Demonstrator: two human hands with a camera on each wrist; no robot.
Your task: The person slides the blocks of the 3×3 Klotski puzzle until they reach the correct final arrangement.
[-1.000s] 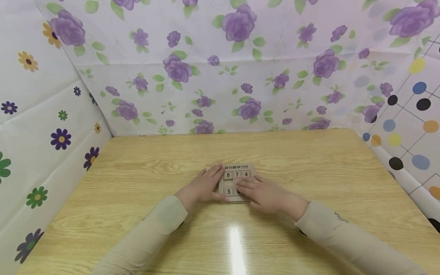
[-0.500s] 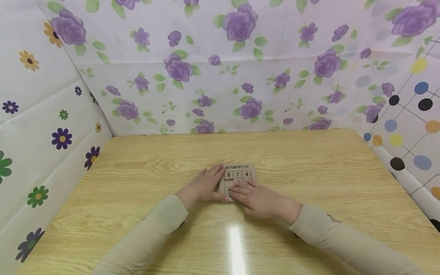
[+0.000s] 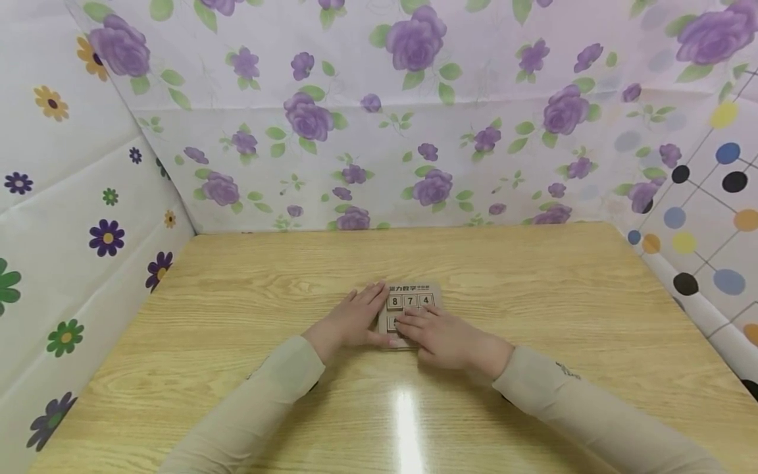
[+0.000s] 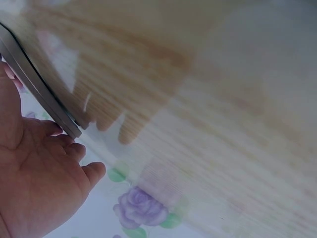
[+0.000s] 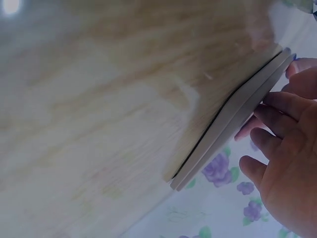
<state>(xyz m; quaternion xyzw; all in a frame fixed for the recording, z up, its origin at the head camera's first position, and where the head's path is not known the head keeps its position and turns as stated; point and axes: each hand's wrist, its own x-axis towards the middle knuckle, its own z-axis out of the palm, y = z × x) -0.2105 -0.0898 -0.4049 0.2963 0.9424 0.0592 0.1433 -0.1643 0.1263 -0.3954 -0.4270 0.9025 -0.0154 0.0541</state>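
A flat number slide puzzle [image 3: 432, 287], with printed characters along its far edge, lies on the wooden table. Its far row shows the tiles 8 [image 3: 395, 301], 7 [image 3: 410, 301] and 4 [image 3: 426, 300]. My left hand [image 3: 349, 320] holds the puzzle's left side, thumb at the near corner and fingers along the far-left edge. My right hand [image 3: 450, 339] lies over the near right part, its fingertips on the tiles and against a partly covered tile [image 3: 391, 323] at the left. Other tiles are hidden under it. Both wrist views show the puzzle's frame [image 4: 42, 89] edge-on beside the fingers.
The glossy wooden table [image 3: 266, 276] spreads around the puzzle and reflects a bright light streak near the front. A cloth with purple roses [image 3: 414, 39] hangs behind it. Patterned cloths stand at the left and right sides.
My right hand has slid left across the tiles. The tile at the left, earlier showing 5 in the near row, has shifted away from me towards the gap below 8. The left hand stays put.
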